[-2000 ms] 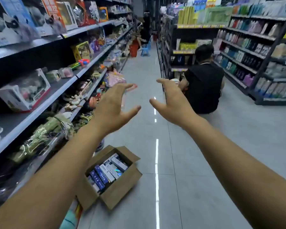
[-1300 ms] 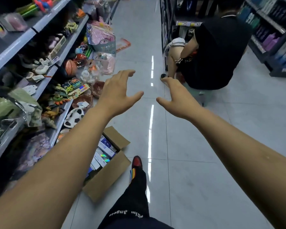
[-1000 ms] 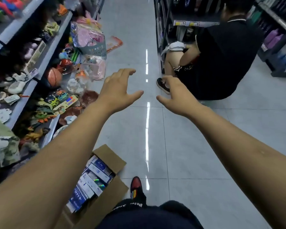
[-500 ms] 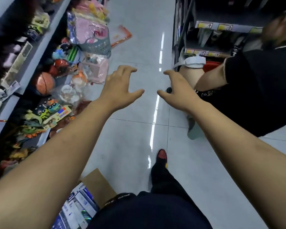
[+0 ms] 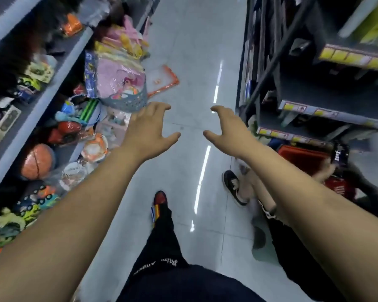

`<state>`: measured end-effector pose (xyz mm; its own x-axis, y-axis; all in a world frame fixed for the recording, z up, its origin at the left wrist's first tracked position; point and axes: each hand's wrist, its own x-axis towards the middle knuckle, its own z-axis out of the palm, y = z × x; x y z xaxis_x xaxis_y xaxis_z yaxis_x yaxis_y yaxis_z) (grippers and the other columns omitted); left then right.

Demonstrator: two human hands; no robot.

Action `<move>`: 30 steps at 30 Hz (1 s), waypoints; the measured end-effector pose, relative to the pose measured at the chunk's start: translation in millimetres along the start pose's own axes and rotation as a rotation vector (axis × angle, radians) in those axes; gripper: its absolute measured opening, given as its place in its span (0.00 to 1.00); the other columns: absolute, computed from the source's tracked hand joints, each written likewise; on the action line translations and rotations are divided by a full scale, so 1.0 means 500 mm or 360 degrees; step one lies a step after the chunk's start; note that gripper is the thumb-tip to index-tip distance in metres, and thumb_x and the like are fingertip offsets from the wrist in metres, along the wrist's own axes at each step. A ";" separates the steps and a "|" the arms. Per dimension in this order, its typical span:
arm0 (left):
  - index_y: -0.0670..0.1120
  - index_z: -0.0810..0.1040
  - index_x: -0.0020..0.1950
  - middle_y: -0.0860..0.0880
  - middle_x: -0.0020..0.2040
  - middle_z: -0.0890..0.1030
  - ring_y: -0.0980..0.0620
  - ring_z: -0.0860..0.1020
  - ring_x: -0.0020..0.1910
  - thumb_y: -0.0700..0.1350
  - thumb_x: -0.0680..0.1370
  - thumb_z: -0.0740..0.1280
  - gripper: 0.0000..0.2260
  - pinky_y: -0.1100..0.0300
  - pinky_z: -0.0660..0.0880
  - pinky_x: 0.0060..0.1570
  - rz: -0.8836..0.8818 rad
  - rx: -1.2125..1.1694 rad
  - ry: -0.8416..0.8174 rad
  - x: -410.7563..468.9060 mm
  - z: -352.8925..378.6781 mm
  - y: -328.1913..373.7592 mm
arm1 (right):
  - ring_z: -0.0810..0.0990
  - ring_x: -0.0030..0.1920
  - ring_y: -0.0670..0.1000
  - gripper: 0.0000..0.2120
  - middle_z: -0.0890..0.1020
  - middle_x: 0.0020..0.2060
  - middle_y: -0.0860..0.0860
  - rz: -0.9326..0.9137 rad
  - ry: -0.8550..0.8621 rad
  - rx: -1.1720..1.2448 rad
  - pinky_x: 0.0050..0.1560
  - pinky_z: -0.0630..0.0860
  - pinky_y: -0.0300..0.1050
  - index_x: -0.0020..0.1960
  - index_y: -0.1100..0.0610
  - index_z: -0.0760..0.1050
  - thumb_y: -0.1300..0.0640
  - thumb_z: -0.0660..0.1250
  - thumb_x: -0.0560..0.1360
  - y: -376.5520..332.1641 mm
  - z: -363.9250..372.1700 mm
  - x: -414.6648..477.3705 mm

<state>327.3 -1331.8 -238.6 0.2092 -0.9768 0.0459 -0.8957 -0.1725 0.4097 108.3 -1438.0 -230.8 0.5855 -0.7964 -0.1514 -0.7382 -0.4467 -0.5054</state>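
My left hand (image 5: 147, 132) and my right hand (image 5: 226, 129) are stretched out in front of me over a shop aisle floor (image 5: 196, 51), palms down, fingers spread and loosely bent. Both hold nothing and touch nothing. The two hands are about a hand's width apart. Below them my own leg in dark trousers (image 5: 162, 236) steps forward with a red-toed shoe (image 5: 159, 198).
Toy shelves (image 5: 52, 83) line the left, with a basketball (image 5: 36, 161), a grey basket of pink packs (image 5: 122, 83) and an orange-framed pack (image 5: 162, 80) lying on the floor. On the right stand dark shelves (image 5: 314, 105); a seated person's leg and black shoe (image 5: 235, 187) and a red basket (image 5: 301, 158) lie close.
I have walked forward along the aisle. The cardboard box of packs has dropped out of view behind me, and the seated person is now beside me on the right. My hands kept their pose.
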 end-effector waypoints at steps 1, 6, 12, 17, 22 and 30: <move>0.47 0.68 0.75 0.45 0.72 0.71 0.40 0.71 0.70 0.60 0.75 0.71 0.33 0.45 0.66 0.70 0.0044 0.0083 -0.0031 0.070 0.000 -0.025 | 0.68 0.73 0.58 0.34 0.67 0.75 0.56 0.0030 0.0016 -0.0008 0.73 0.66 0.53 0.79 0.55 0.60 0.47 0.69 0.79 0.002 -0.009 0.063; 0.47 0.68 0.75 0.46 0.72 0.71 0.41 0.71 0.71 0.60 0.75 0.72 0.33 0.49 0.63 0.69 0.0134 0.0092 -0.0143 0.389 -0.062 -0.104 | 0.64 0.76 0.58 0.34 0.65 0.77 0.55 0.0170 0.0050 0.0008 0.75 0.62 0.51 0.80 0.56 0.59 0.47 0.68 0.79 -0.011 -0.103 0.329; 0.48 0.72 0.73 0.47 0.69 0.74 0.42 0.73 0.67 0.64 0.71 0.67 0.34 0.47 0.66 0.69 0.0215 0.0022 -0.0107 0.778 -0.111 -0.158 | 0.64 0.76 0.56 0.33 0.65 0.77 0.53 0.0231 0.0218 0.0102 0.74 0.64 0.51 0.80 0.54 0.58 0.47 0.68 0.80 0.018 -0.204 0.661; 0.48 0.72 0.73 0.46 0.69 0.74 0.41 0.74 0.66 0.64 0.72 0.67 0.33 0.45 0.66 0.71 0.0190 0.0088 -0.0178 1.105 -0.056 -0.216 | 0.64 0.76 0.56 0.34 0.67 0.76 0.55 0.0337 0.0247 0.0238 0.75 0.63 0.52 0.79 0.56 0.60 0.47 0.69 0.79 0.129 -0.263 0.990; 0.48 0.72 0.73 0.45 0.70 0.74 0.41 0.73 0.69 0.66 0.68 0.62 0.37 0.44 0.64 0.72 -0.0001 0.0153 -0.0148 1.433 -0.074 -0.232 | 0.64 0.76 0.56 0.34 0.67 0.76 0.54 0.0266 0.0108 0.0257 0.76 0.64 0.53 0.79 0.54 0.60 0.46 0.69 0.79 0.210 -0.389 1.331; 0.48 0.70 0.75 0.45 0.71 0.74 0.40 0.73 0.70 0.64 0.72 0.67 0.35 0.44 0.65 0.71 0.0004 0.0027 -0.0058 1.928 -0.121 -0.256 | 0.65 0.76 0.56 0.34 0.67 0.76 0.53 0.0145 0.0075 0.0143 0.74 0.63 0.51 0.79 0.54 0.60 0.46 0.69 0.79 0.282 -0.581 1.812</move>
<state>667.2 -2243.7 -191.7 0.1930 -0.9811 0.0135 -0.9028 -0.1722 0.3940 437.4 -2341.0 -192.6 0.4998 -0.8510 -0.1612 -0.7532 -0.3351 -0.5661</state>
